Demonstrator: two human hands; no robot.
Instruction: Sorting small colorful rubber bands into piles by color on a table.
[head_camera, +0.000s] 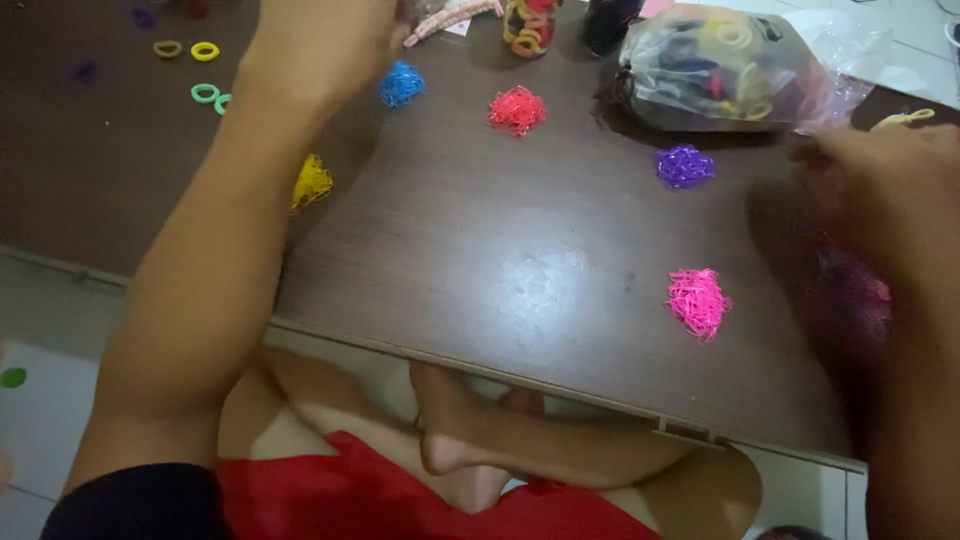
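Observation:
My left hand (325, 45) reaches far across the dark brown table (480, 250) to its back edge, just left of a blue pile of tiny rubber bands (401, 83). It is blurred and its fingers are hard to make out. My left forearm covers part of a yellow band pile (314, 182). My right hand (885, 170) is blurred at the right edge, beside a clear plastic bag of hair ties (715, 70) and above a dark pink pile (860, 295). A yellow piece (905, 118) shows just behind it. Red (517, 109), purple (684, 166) and pink (698, 302) piles lie between the hands.
Yellow (205, 51) and green (205, 93) hair-tie rings lie at the back left. A jar of hair ties (530, 25) and a dark container (605, 20) stand at the back. The table's front edge runs above my folded legs and red clothing (380, 495).

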